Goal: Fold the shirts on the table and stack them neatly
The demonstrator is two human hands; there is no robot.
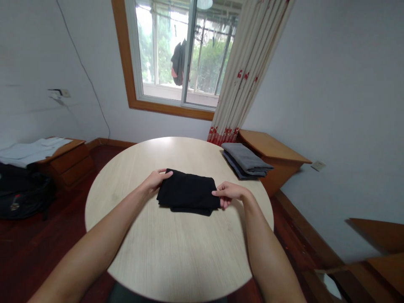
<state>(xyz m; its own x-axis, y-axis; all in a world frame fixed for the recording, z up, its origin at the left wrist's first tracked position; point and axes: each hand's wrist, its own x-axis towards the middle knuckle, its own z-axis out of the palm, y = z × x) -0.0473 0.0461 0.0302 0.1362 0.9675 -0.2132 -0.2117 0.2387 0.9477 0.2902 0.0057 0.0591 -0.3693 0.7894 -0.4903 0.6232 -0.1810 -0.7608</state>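
A folded black garment [189, 191] lies at the middle of the round table, its exact kind hidden by the folds. My left hand [156, 179] pinches its far left corner, thumb on top and fingers underneath. At the right edge, my right hand [227, 193] grips the cloth between thumb and fingers. A lower layer sticks out a little along the near side. Toward the table's back right rests a stack of folded grey and dark blue clothes [246, 160], apart from both hands.
The round pale wood table [176, 256] fills the centre. Behind its right side stands a wooden desk [271, 145] by the curtain [243, 75]. At left are a small drawer cabinet [71, 162] with white sheets on it and a black backpack [25, 191].
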